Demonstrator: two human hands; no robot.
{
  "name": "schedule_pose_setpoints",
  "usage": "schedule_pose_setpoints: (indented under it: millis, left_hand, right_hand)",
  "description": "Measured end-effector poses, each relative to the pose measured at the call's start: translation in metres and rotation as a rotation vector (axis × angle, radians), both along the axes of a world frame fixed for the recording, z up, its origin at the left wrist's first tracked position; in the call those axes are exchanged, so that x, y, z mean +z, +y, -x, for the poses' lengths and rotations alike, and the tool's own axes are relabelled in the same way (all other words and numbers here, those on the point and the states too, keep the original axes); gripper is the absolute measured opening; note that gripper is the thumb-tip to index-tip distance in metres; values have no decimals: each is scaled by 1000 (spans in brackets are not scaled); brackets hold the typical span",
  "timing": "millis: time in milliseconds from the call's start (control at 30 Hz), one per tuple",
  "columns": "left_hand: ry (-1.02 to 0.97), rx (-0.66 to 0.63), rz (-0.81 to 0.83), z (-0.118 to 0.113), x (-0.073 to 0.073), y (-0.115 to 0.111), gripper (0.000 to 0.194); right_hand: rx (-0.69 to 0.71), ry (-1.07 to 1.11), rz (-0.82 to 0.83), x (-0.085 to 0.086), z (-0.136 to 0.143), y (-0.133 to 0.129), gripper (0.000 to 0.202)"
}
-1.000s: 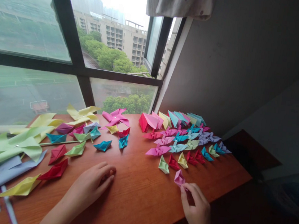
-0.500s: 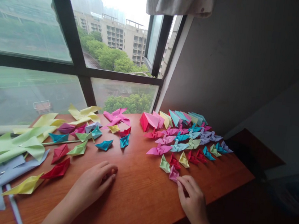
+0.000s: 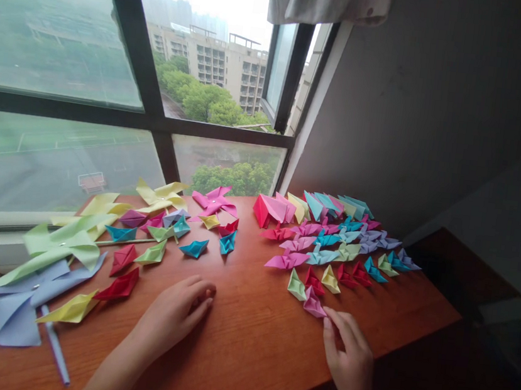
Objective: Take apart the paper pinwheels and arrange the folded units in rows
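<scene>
My right hand (image 3: 348,351) is at the right of the wooden table (image 3: 233,337), its thumb and fingertips closed on the tip of a pink paper boat (image 3: 314,303). Beside that boat are a light green boat (image 3: 297,285) and a red boat (image 3: 315,282). My left hand (image 3: 177,311) rests on the table at centre left with its fingers curled; nothing shows in it. Beyond it lie a blue boat (image 3: 194,248) and another blue boat (image 3: 227,243).
Rows of folded paper cranes (image 3: 324,241) fill the right back of the table. Paper pinwheels, one green (image 3: 62,243) and one lavender (image 3: 32,293), lie at the left with several boats. A window (image 3: 230,134) stands behind, and a grey wall rises at right.
The whole view has shifted, so the table and objects appear further right. Both hands stay in nearly the same places on the table, the right one still at the pink boat.
</scene>
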State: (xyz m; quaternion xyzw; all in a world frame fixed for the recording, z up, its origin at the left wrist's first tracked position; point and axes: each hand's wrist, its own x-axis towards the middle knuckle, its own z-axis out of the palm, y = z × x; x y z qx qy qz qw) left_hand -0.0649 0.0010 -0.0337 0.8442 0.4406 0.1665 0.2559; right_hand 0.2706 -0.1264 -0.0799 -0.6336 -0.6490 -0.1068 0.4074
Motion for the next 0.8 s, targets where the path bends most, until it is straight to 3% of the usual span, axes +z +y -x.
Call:
schedule_pose_setpoints:
  millis: [167,300,367,633,800]
  left_hand:
    - [-22,-2,1,0,0,0,23]
    - [-27,13,-4,-1,0,-1,22]
    - [-28,18,-9,-1,0,-2,22]
    - [-17,-2,-14,-2,2,-3,21]
    - [18,-12,-4,-3,5,-2,20]
  right_hand:
    - [142,104,17,7,49,8,26]
    - [409,148,229,12,101,32,31]
    - [476,150,290,14,118,49,31]
    - [372,165,363,13,145,123,35]
    - [302,205,414,14,159,154,38]
